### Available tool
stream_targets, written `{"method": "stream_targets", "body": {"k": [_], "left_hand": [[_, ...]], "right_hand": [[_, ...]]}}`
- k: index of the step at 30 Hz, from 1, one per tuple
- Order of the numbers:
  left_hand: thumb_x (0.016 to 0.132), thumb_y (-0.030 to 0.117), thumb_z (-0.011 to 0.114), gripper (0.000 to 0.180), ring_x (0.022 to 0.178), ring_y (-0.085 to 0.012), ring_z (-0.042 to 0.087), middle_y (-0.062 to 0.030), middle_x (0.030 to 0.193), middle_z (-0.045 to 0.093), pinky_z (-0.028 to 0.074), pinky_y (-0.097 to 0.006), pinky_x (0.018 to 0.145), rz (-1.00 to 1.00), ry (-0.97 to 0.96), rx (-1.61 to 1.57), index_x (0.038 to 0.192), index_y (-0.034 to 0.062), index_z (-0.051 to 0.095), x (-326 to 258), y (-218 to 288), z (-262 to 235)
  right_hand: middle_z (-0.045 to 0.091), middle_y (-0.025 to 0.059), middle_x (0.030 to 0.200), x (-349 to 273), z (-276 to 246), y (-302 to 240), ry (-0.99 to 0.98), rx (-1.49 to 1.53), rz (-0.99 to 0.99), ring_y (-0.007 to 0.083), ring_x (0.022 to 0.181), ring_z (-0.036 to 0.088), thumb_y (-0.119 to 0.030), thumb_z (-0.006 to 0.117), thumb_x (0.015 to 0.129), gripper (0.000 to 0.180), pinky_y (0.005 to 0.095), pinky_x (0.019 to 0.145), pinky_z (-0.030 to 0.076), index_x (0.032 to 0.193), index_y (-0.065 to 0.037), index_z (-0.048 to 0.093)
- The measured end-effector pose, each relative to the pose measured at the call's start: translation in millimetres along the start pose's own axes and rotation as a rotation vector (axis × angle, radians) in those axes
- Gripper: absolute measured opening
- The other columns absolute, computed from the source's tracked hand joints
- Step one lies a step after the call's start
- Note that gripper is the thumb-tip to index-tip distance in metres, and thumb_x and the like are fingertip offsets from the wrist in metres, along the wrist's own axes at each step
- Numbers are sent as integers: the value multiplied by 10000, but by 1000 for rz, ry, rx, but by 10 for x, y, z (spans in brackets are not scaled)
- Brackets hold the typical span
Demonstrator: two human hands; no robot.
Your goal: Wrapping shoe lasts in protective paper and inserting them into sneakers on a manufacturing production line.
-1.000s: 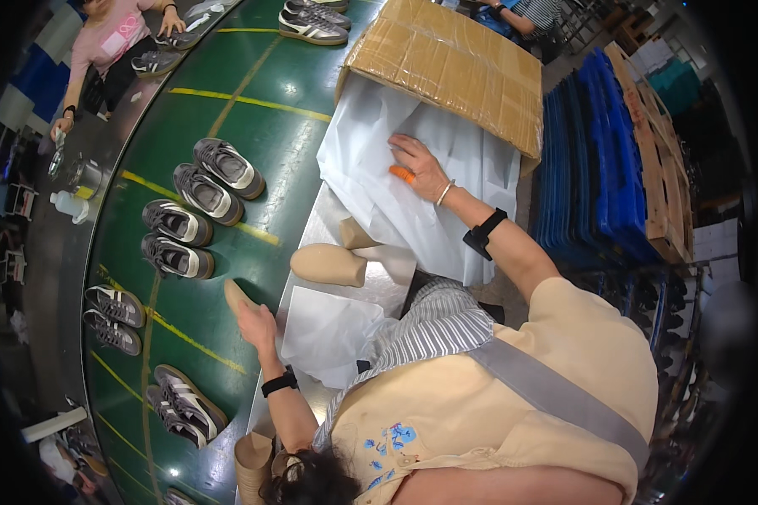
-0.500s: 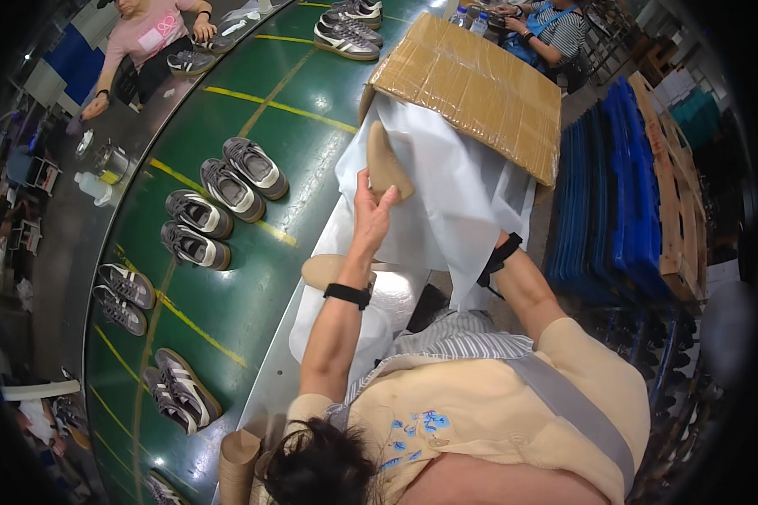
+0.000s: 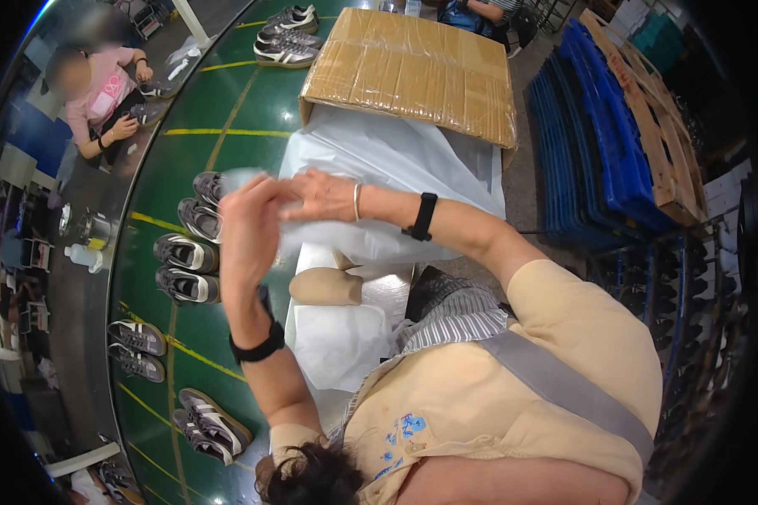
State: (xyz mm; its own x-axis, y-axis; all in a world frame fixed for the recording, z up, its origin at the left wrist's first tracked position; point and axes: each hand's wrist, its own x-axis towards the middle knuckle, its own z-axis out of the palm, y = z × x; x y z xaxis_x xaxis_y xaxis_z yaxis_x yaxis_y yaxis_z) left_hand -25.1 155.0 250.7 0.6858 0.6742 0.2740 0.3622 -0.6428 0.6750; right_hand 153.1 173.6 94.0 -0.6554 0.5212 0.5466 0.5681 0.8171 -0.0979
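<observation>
Both my hands are raised over the white bench (image 3: 387, 295), close together. My left hand (image 3: 246, 225), with a black band on its wrist, is closed on the edge of a thin white paper sheet (image 3: 312, 236). My right hand (image 3: 324, 198), with a bracelet and a black watch, pinches the same sheet beside it. The sheet is blurred and hangs below the hands. A beige shoe form (image 3: 324, 286) lies on the bench under them. Whether my left hand still holds the beige piece is hidden.
A stack of white paper (image 3: 404, 160) and a flat cardboard box (image 3: 413, 71) lie farther along the bench. A green conveyor (image 3: 244, 109) on the left carries pairs of sneakers (image 3: 185, 269). Blue pallets (image 3: 598, 143) stand on the right. A person in pink (image 3: 101, 101) sits at top left.
My left hand came down from its high reach with the beige piece and met my right hand, which rose from the paper stack. Both now grip a paper sheet.
</observation>
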Motion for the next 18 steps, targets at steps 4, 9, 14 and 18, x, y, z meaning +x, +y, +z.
{"method": "stream_targets", "body": {"k": [4, 9, 14, 18], "left_hand": [[778, 119, 657, 239, 851, -325, 625, -160, 842, 645, 484, -388, 780, 201, -188, -130, 981, -4, 636, 446, -111, 594], [749, 237, 742, 513, 975, -309, 602, -188, 1056, 618, 472, -361, 845, -130, 159, 38, 1165, 2, 555, 410, -913, 915], [651, 433, 805, 942, 1184, -367, 437, -222, 1283, 417, 390, -440, 969, -577, 374, -109, 1338, -13, 339, 144, -884, 1492], [651, 531, 758, 890, 1159, -348, 446, -175, 1193, 515, 361, -479, 944, -515, 630, 200, 1267, -20, 428, 434, -592, 1657]], "right_hand": [[514, 130, 1091, 10, 325, -909, 14, 153, -327, 307, 920, 552, -163, 528, 807, 408, 430, 751, 463, 1172, -343, 544], [495, 101, 1034, -429, -216, -1352, -297, 90, -356, 243, 861, 527, -149, 499, 812, 475, 380, 674, 438, 1236, -353, 434], [494, 130, 1023, -714, -387, -1546, -296, 240, -346, 231, 826, 533, -120, 447, 832, 473, 332, 651, 437, 1254, -320, 374], [521, 166, 1049, -842, -439, -1533, -411, 293, -266, 272, 870, 562, -123, 453, 828, 501, 372, 736, 465, 1285, -316, 387]]}}
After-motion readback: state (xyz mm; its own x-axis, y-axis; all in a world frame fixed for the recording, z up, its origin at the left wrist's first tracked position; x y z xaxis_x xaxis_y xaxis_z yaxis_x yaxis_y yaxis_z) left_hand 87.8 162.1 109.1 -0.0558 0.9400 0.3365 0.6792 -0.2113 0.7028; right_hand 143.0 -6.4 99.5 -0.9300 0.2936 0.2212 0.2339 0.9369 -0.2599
